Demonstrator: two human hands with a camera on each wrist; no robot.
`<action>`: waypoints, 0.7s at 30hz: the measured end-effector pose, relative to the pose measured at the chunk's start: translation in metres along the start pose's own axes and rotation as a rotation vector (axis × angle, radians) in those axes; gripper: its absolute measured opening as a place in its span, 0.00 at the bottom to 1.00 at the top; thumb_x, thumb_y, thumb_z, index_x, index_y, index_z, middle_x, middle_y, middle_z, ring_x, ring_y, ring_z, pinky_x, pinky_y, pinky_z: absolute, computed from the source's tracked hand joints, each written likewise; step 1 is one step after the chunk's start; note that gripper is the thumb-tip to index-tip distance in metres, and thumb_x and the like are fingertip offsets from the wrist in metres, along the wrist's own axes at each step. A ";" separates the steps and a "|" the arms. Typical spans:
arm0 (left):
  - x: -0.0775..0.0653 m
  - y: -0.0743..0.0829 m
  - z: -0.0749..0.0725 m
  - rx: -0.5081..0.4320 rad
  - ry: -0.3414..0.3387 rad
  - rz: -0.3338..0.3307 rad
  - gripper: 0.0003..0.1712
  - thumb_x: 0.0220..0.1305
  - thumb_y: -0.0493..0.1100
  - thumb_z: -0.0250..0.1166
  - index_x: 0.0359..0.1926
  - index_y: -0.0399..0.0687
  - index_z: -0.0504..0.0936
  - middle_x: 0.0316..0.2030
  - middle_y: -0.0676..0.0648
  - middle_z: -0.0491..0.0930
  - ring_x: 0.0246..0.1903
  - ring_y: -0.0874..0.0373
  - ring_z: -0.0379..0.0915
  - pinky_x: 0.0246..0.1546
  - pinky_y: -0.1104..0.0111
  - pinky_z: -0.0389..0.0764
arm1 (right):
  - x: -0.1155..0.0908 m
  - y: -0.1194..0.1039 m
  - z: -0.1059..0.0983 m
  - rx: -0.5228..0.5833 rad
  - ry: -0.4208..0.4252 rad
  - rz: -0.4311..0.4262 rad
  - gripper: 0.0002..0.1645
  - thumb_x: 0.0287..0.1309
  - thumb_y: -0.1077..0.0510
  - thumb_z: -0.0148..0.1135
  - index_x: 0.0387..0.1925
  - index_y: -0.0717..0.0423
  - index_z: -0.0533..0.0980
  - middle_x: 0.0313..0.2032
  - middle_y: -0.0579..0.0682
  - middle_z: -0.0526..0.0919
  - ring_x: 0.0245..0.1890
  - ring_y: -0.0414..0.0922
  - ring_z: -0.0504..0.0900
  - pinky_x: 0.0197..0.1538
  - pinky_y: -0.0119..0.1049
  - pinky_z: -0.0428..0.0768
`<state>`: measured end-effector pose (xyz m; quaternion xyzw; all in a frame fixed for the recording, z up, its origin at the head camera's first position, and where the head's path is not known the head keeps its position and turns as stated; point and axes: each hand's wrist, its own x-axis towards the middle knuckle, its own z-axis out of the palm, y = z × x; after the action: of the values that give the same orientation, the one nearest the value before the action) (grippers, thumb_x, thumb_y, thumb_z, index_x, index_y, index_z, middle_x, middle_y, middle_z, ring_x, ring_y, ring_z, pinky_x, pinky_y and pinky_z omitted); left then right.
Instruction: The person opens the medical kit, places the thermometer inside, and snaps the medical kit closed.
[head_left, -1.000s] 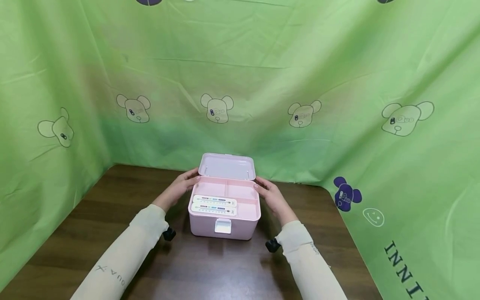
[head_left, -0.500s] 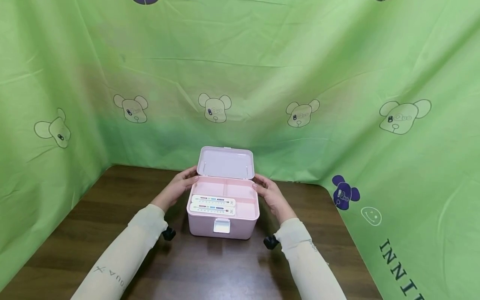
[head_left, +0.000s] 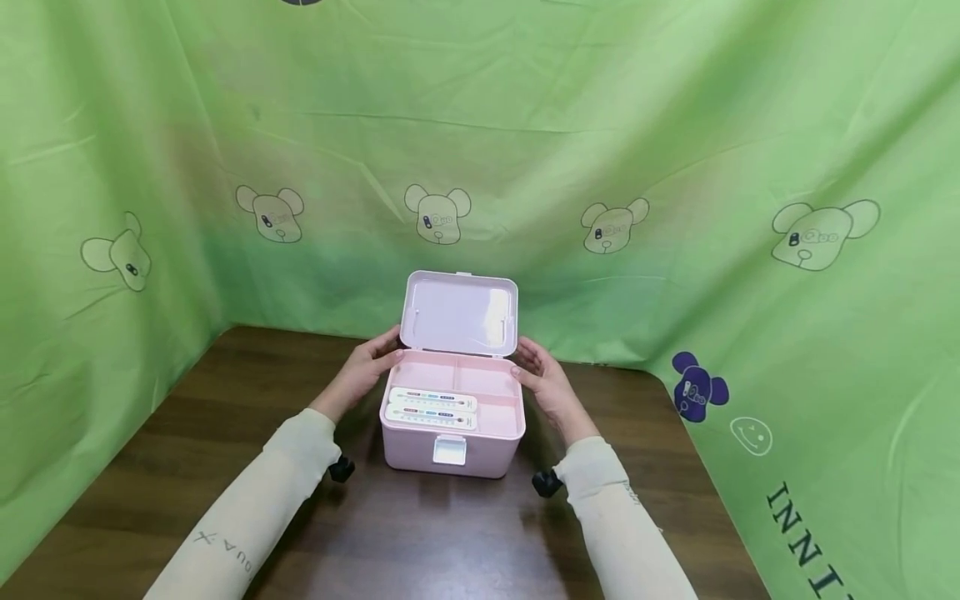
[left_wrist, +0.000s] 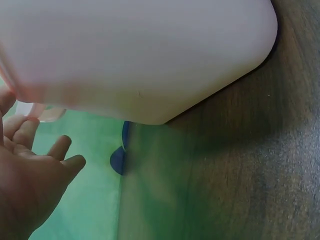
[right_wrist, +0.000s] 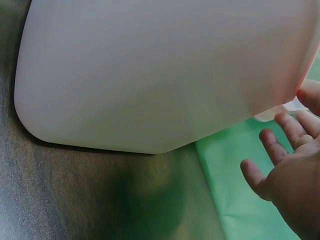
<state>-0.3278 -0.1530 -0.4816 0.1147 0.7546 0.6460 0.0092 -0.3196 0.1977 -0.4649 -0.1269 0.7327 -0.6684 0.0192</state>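
Observation:
A pink lidded storage box [head_left: 408,454] sits on the table, its lid [head_left: 459,312] tilted up and back from the rear hinge. Inside its divided tray, two white strips with printed scales, which look like thermometers [head_left: 432,401], lie side by side in the front left. My left hand [head_left: 363,368] is at the rear left corner, thumb by the rim and fingers reaching behind the lid. At the rear right corner, my right hand [head_left: 547,387] mirrors it. Both wrist views show the fingers spread loosely, some touching the lid from behind. A latch [head_left: 450,451] hangs at the front.
The brown wooden table [head_left: 420,542] extends around the box. Green cloth [head_left: 525,100] printed with bear heads hangs close behind the table and along both sides. Small black wrist devices [head_left: 546,483] show under the pale sleeves [head_left: 630,525].
The lid has swung up from leaning far back to a steeper angle, with the fingers of both hands behind it. The box and thermometers have stayed in place.

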 end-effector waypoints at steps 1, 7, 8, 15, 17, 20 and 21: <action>0.000 0.000 0.000 -0.003 0.011 0.009 0.37 0.74 0.44 0.63 0.79 0.51 0.61 0.74 0.39 0.66 0.75 0.47 0.59 0.73 0.51 0.63 | 0.000 0.000 0.000 -0.004 0.002 -0.003 0.41 0.70 0.70 0.57 0.79 0.66 0.52 0.76 0.66 0.60 0.76 0.62 0.58 0.76 0.56 0.57; -0.002 0.000 0.003 -0.062 0.052 0.036 0.36 0.72 0.42 0.65 0.77 0.52 0.64 0.72 0.40 0.69 0.73 0.47 0.62 0.72 0.51 0.65 | 0.000 0.000 -0.003 -0.042 0.000 -0.022 0.45 0.68 0.70 0.59 0.79 0.66 0.49 0.76 0.68 0.57 0.77 0.63 0.55 0.78 0.57 0.52; -0.002 -0.001 0.004 -0.076 0.054 0.040 0.36 0.72 0.41 0.65 0.77 0.51 0.64 0.72 0.40 0.68 0.73 0.47 0.63 0.72 0.51 0.65 | 0.000 0.000 -0.003 -0.053 0.001 -0.026 0.45 0.68 0.70 0.59 0.79 0.66 0.48 0.76 0.68 0.57 0.77 0.63 0.55 0.78 0.57 0.52; -0.003 0.001 0.008 -0.133 0.086 0.066 0.36 0.71 0.37 0.65 0.77 0.48 0.65 0.72 0.41 0.69 0.72 0.48 0.64 0.72 0.52 0.65 | -0.002 0.005 -0.002 -0.092 0.035 -0.093 0.45 0.68 0.69 0.61 0.79 0.64 0.52 0.75 0.68 0.60 0.76 0.62 0.57 0.76 0.58 0.54; -0.004 0.002 0.008 -0.130 0.107 0.068 0.36 0.70 0.37 0.66 0.77 0.48 0.66 0.72 0.42 0.69 0.73 0.49 0.64 0.72 0.53 0.65 | -0.002 0.006 -0.001 -0.093 0.047 -0.108 0.44 0.67 0.69 0.62 0.79 0.62 0.54 0.74 0.66 0.62 0.75 0.62 0.58 0.74 0.53 0.61; -0.004 0.004 0.008 -0.110 0.140 0.060 0.36 0.69 0.38 0.69 0.75 0.49 0.68 0.72 0.43 0.70 0.73 0.52 0.63 0.72 0.55 0.66 | -0.002 0.007 -0.001 -0.092 0.058 -0.121 0.44 0.67 0.69 0.63 0.79 0.58 0.57 0.73 0.64 0.65 0.73 0.62 0.61 0.65 0.41 0.71; -0.004 0.004 0.008 -0.104 0.148 0.056 0.36 0.68 0.39 0.69 0.75 0.50 0.69 0.71 0.44 0.71 0.73 0.53 0.63 0.72 0.56 0.66 | -0.002 0.007 -0.001 -0.096 0.062 -0.125 0.43 0.66 0.68 0.63 0.79 0.57 0.58 0.73 0.63 0.65 0.72 0.61 0.61 0.63 0.37 0.72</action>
<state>-0.3217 -0.1452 -0.4794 0.0870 0.7153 0.6909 -0.0589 -0.3190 0.1995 -0.4724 -0.1525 0.7548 -0.6359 -0.0514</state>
